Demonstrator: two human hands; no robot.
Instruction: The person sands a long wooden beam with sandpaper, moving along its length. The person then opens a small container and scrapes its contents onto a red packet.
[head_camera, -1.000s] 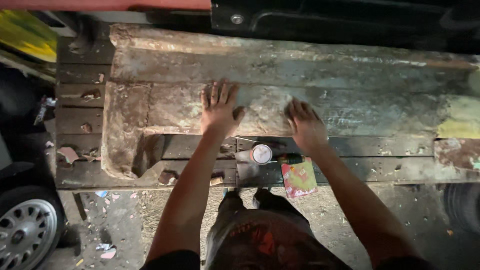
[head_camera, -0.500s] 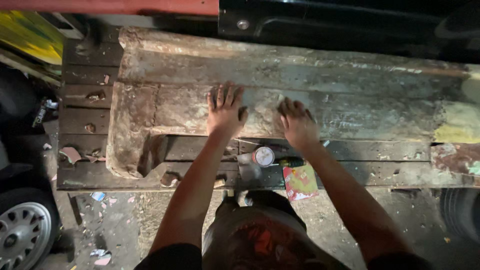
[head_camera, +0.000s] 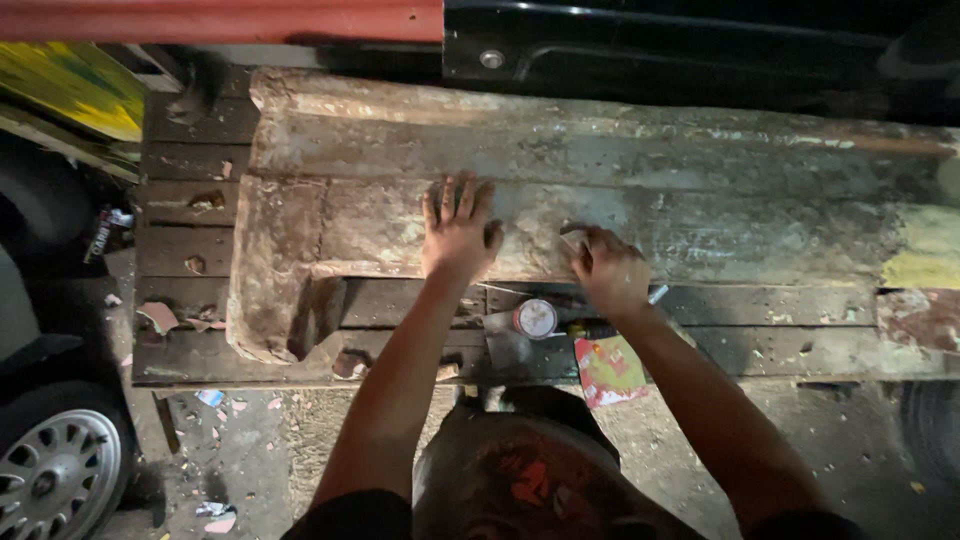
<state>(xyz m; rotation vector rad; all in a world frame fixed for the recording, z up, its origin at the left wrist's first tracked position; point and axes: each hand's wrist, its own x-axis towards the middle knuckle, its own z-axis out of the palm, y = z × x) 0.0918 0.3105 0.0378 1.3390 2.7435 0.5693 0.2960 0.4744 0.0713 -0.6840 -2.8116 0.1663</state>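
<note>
Close to me, a small round tin (head_camera: 536, 318) with a white lid and a red and yellow packet (head_camera: 610, 368) lay on the dark wooden table (head_camera: 190, 250). Just past them, my left hand (head_camera: 460, 232) lay flat with its fingers spread wide on the big, rusty, worn metal panel (head_camera: 640, 190). My right hand (head_camera: 608, 268) was curled tight around a small pale scrap, maybe sandpaper (head_camera: 573, 239), pressed on the same panel. The panel lay long across the table. Far off sat a dark car body (head_camera: 700, 50).
</note>
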